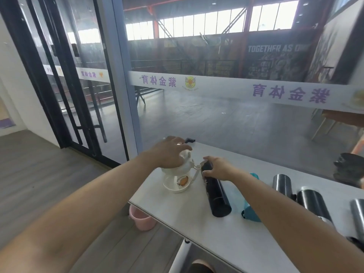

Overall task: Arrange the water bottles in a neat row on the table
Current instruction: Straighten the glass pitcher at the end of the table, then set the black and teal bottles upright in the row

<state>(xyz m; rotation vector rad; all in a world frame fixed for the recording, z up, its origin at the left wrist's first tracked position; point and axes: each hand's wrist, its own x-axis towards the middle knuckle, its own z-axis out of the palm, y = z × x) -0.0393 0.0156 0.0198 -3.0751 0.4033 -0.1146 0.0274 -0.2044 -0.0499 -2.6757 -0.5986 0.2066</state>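
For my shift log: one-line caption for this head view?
Left hand on the white bottle, right hand on the black bottle, lining up bottles on the white table.

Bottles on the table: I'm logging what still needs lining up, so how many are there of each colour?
White: 1, the white bottle under the left hand
Black: 1, the black bottle gripped by the right hand
Teal: 1, the teal bottle, partly behind the forearm
Steel: 3
Total: 6

Bottles on the table [246, 245]
Jug [178, 178] at nine o'clock; flask [216, 196] beside it; three more bottles [313, 201] toward three o'clock.
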